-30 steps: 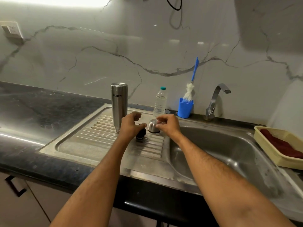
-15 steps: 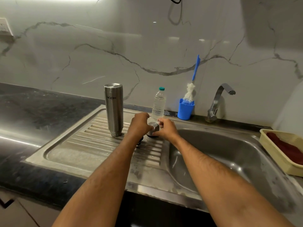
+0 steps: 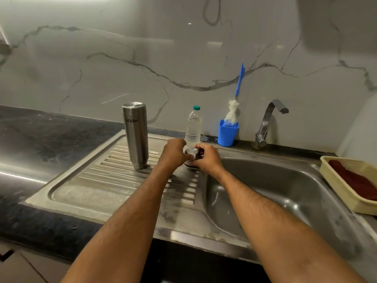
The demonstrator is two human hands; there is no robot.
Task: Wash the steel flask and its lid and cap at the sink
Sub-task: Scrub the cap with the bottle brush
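Both forearms bare, extended forward, converging at centre. Left hand [image 3: 173, 153] knuckles up, fingers curled. Right hand [image 3: 207, 159] just beside it, fingers curled, gripping the steel cap [image 3: 191, 153]. Hands nearly touching.

Clear plastic water bottle with green cap [image 3: 193, 127]; blue plastic cup [image 3: 227, 133] holding blue-handled white brush [image 3: 234, 103]; cream plastic basket [image 3: 344, 193] containing dark red, possibly cloth, item [image 3: 355, 180].

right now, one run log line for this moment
stage: handling cap | both hands grip steel cap over drainboard | flask inverted, untouched | tap off
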